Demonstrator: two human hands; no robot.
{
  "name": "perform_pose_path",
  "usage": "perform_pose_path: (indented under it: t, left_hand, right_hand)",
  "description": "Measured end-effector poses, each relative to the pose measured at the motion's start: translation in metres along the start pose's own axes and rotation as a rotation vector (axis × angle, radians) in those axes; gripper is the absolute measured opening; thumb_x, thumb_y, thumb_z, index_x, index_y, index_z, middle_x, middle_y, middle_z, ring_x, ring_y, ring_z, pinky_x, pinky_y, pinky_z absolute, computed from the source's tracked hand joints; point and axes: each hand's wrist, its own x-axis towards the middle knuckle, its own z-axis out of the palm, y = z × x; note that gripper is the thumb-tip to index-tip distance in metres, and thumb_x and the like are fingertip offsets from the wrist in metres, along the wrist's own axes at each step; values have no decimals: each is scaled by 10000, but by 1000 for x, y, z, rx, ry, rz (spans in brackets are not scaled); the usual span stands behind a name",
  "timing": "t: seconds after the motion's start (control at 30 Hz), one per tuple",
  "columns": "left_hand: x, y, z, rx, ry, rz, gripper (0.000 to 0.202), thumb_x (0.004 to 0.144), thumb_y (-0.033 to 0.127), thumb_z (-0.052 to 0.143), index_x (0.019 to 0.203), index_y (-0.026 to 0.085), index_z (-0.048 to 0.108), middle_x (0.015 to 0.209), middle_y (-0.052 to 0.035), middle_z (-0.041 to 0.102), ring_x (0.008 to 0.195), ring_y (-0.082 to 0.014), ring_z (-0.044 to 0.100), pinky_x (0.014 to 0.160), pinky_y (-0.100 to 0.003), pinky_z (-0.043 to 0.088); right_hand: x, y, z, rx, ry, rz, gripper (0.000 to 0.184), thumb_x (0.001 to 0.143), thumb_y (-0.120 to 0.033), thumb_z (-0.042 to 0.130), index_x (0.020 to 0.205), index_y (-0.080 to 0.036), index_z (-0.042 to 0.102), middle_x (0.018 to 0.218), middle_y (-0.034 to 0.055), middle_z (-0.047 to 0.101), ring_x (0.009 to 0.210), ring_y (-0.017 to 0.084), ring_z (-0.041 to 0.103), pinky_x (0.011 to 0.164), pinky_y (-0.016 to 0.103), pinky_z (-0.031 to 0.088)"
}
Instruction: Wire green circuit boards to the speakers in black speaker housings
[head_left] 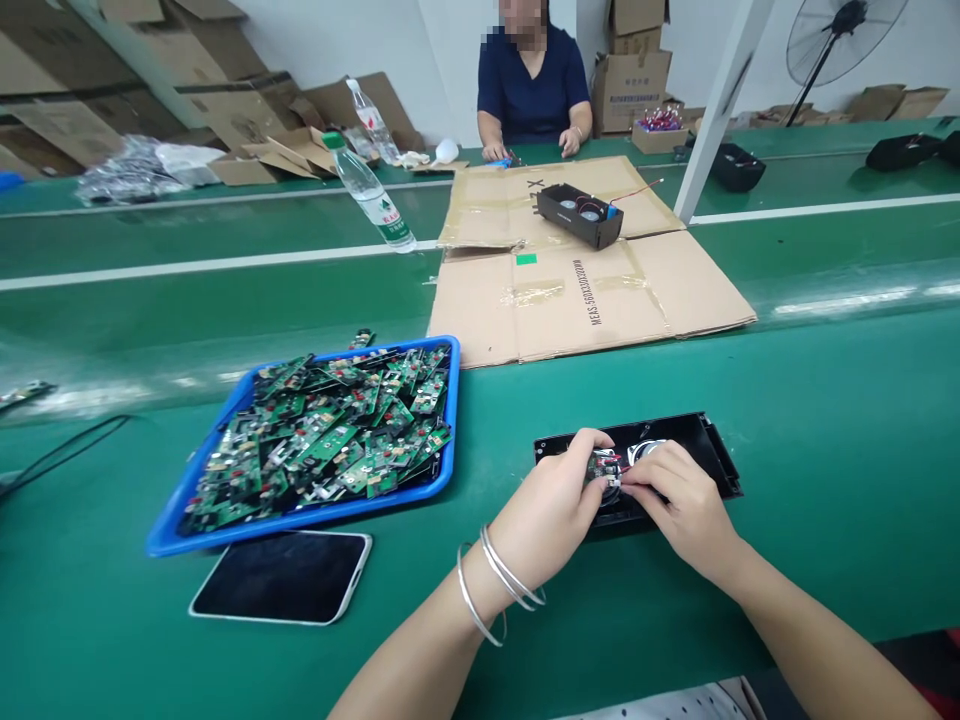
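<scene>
Over a black speaker housing on the green bench, my left hand grips a small green circuit board between thumb and fingers. Close against the board's right end, my right hand pinches a thin red wire with its plug; whether the plug sits in the board's socket I cannot tell. Part of a round silver-rimmed speaker shows inside the housing behind my right fingers. To the left, a blue tray holds a heap of similar circuit boards.
A phone lies in front of the tray. Flattened cardboard bears another speaker housing beyond my hands. A water bottle stands at the back left, and a white post rises right. A person sits across the bench.
</scene>
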Motion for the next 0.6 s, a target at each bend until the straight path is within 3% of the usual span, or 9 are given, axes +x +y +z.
perform_pose_path:
  t: [0.23,0.37,0.6]
  left_hand:
    - [3,0,2,-16,-14,-9,353,852,135,426,1193,217,469,920,-45,681,840,-221,660,713,-302,478]
    - [8,-3,4,9,-2,7,332,861,159,398,1171,214,503,960,-49,703,873,-220,676,719,-295,493]
    - [18,-15,14,-68,35,-68,369,843,327,439,1185,201,495,647,3,713,632,-216,706,559,-248,518]
  right_hand:
    - [2,2,5,-129,1,-122,116,891,-85,519,855,-149,608,781,46,628,743,162,475,660,313,416]
    - [2,1,10,-335,-18,-227,250,922,-105,427,747,-136,603,685,48,566,671,169,417,594,324,350]
    - [8,3,12,-548,-3,-293,328,884,-107,369,606,-151,538,612,39,455,603,163,352,539,309,286]
